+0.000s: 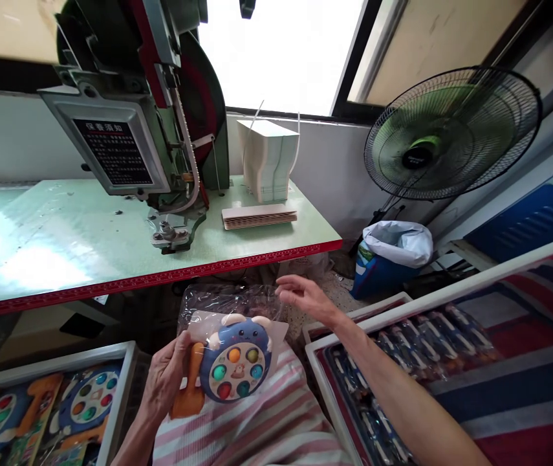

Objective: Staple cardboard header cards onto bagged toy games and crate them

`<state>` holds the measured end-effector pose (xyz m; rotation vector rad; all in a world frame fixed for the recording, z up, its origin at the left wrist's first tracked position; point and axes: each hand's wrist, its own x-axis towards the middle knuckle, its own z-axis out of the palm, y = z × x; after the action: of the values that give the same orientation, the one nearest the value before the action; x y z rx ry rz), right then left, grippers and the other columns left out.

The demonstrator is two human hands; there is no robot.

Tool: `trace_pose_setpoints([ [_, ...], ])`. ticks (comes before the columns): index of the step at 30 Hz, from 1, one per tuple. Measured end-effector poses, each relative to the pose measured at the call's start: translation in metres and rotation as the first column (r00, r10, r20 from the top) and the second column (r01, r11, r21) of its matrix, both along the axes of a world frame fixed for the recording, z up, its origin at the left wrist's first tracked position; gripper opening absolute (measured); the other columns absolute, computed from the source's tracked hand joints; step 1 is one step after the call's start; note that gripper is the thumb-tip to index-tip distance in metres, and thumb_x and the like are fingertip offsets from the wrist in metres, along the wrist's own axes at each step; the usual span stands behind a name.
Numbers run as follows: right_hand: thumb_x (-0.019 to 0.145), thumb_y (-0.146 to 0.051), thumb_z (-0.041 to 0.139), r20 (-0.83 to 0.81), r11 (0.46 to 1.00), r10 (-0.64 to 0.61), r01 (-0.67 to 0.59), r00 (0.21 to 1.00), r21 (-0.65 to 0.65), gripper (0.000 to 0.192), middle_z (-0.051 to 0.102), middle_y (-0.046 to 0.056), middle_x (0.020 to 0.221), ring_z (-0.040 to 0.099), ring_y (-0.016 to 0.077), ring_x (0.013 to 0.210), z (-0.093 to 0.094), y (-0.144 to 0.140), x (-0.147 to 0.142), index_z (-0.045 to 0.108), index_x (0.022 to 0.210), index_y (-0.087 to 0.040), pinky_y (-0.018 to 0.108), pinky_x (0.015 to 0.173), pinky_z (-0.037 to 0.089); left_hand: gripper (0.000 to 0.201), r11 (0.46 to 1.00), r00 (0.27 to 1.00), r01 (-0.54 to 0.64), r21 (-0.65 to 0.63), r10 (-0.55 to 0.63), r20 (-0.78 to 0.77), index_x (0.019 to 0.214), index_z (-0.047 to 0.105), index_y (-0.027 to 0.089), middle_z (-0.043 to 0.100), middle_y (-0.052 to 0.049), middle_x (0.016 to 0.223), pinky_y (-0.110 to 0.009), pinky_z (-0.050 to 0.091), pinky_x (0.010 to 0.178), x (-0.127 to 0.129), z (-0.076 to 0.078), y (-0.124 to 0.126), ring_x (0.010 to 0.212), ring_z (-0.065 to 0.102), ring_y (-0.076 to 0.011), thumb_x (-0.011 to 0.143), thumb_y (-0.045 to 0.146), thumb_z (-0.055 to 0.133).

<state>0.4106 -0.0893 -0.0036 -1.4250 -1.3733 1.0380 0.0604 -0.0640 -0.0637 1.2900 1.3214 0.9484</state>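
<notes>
My left hand [169, 370] is closed round the left side of a bagged toy, thumb on top. The toy [238, 359] is a blue animal face with pale ears and several coloured round buttons on a white disc. Next to it, in the same clear plastic bag [222, 299], lies an orange hammer-shaped piece [191, 385]. The bag's loose top end spreads away from me, above my lap. My right hand [305, 299] hovers by the bag's upper right edge, fingers stretched; whether the fingertips touch the plastic I cannot tell.
A green stapling-type machine [125, 129] stands on the pale green table [86, 259] with a red edge. Folded cards [259, 217] and a strapped card stack [269, 158] lie beside it. Crates [128, 362] of bagged goods flank me. A fan [451, 136] and a lined bin [392, 255] stand right.
</notes>
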Motion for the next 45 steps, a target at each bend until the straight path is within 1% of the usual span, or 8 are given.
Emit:
trace_pose_setpoints([
  [4,0.085,-0.056,0.074,-0.087,0.992,0.084,-0.092,0.993,-0.090,0.043,0.079,0.008,0.101,0.071,0.0224,0.094,-0.022,0.000,-0.032,0.079,0.102,-0.018,0.035,0.085,0.055,0.065,0.994,0.999,-0.011,-0.105,0.016,0.046,0.074,0.077,0.014,0.069,-0.005,0.062,-0.027,0.050,0.048,-0.011,-0.009,-0.005,0.056,0.063,-0.0206,0.073,0.079,0.069],
  [9,0.092,-0.062,0.064,-0.275,0.990,-0.141,0.142,0.951,-0.017,0.047,0.077,0.008,0.081,0.068,0.0187,0.071,-0.037,0.008,-0.083,0.077,0.086,-0.017,0.030,0.069,0.055,0.068,0.975,0.989,-0.089,-0.206,0.111,0.098,0.082,0.079,0.015,0.073,-0.006,0.067,-0.030,0.056,0.054,-0.025,-0.018,-0.020,0.061,0.067,-0.0229,0.074,0.081,0.066],
  [14,0.100,-0.059,0.050,-0.095,0.957,-0.254,0.265,0.963,0.122,0.045,0.069,0.002,0.065,0.065,0.0189,0.062,-0.032,0.016,-0.129,0.071,0.086,-0.022,0.029,0.063,0.051,0.054,0.990,0.988,-0.144,-0.008,0.144,0.051,0.091,0.081,0.018,0.079,-0.007,0.093,-0.027,0.056,0.070,-0.046,-0.004,-0.014,0.085,0.070,-0.0240,0.084,0.069,0.066],
  [17,0.103,-0.058,0.044,0.011,0.929,-0.327,0.319,0.945,0.188,0.043,0.063,0.000,0.058,0.061,0.0193,0.054,-0.032,0.025,-0.143,0.069,0.094,-0.024,0.030,0.060,0.047,0.054,0.966,0.968,-0.250,0.068,0.247,0.045,0.089,0.080,0.017,0.076,-0.004,0.083,-0.023,0.049,0.058,-0.051,0.005,-0.003,0.070,0.064,-0.0184,0.087,0.068,0.063],
  [23,0.105,-0.054,0.036,0.164,0.885,-0.415,0.356,0.895,0.299,0.044,0.076,0.010,0.085,0.071,0.0268,0.071,-0.039,0.040,-0.146,0.068,0.102,-0.025,0.034,0.067,0.048,0.052,0.934,0.930,-0.353,0.059,0.344,0.130,0.088,0.080,0.015,0.075,-0.005,0.085,-0.022,0.048,0.058,-0.056,0.002,0.000,0.072,0.063,-0.0183,0.086,0.065,0.067],
  [27,0.105,-0.054,0.036,0.199,0.921,-0.308,0.239,0.930,0.307,0.045,0.073,0.008,0.075,0.065,0.0232,0.060,-0.039,0.042,-0.152,0.068,0.096,-0.024,0.032,0.060,0.045,0.052,0.938,0.920,-0.345,0.000,0.339,0.197,0.095,0.081,0.015,0.078,-0.007,0.093,-0.024,0.052,0.062,-0.065,0.006,0.002,0.075,0.066,-0.0199,0.083,0.064,0.072],
  [39,0.104,-0.054,0.043,0.102,0.912,-0.321,0.278,0.942,0.302,0.043,0.066,0.003,0.070,0.061,0.0201,0.064,-0.029,0.049,-0.151,0.069,0.090,-0.023,0.030,0.067,0.047,0.049,0.901,0.893,-0.421,0.103,0.392,0.223,0.093,0.083,0.016,0.080,-0.009,0.099,-0.026,0.054,0.065,-0.061,0.016,0.014,0.083,0.070,-0.0228,0.083,0.062,0.072],
  [45,0.101,-0.049,0.052,-0.005,0.901,-0.212,0.198,0.977,0.386,0.036,0.068,0.011,0.121,0.062,0.0265,0.116,-0.025,0.059,-0.137,0.071,0.084,-0.023,0.037,0.100,0.048,0.036,0.936,0.895,-0.336,0.104,0.283,0.345,0.103,0.081,0.019,0.078,-0.005,0.099,-0.021,0.051,0.063,-0.072,0.027,0.024,0.081,0.067,-0.0172,0.076,0.043,0.085],
])
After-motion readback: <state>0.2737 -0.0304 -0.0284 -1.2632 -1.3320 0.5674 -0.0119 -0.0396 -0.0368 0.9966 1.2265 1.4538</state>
